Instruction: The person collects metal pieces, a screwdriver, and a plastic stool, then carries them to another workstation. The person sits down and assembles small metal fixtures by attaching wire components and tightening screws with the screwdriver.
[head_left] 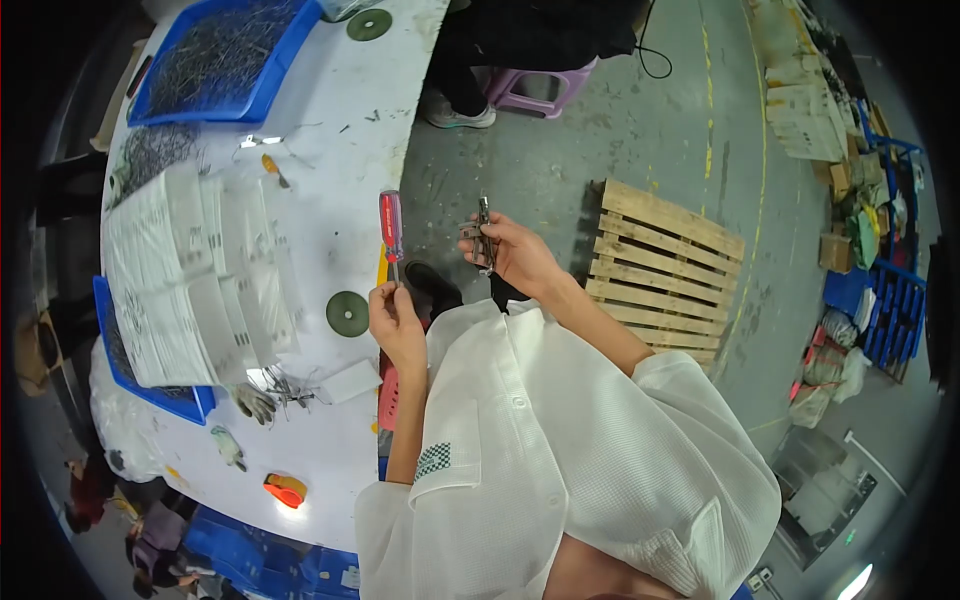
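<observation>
My left hand is closed around the metal shaft of a screwdriver, whose red and clear handle points away from me near the table edge. In my right hand is a slim dark metal part, pinched between thumb and fingers over the floor; its exact kind is hard to make out. The two hands are apart, and the screwdriver does not touch the metal part. Left of my left hand, a round green disc lies on the white table.
Plastic-wrapped white packs are stacked on the table. A blue tray holds many thin metal pieces. Gloves and an orange tape dispenser lie nearer. A wooden pallet and a purple stool stand on the floor; another person sits beyond.
</observation>
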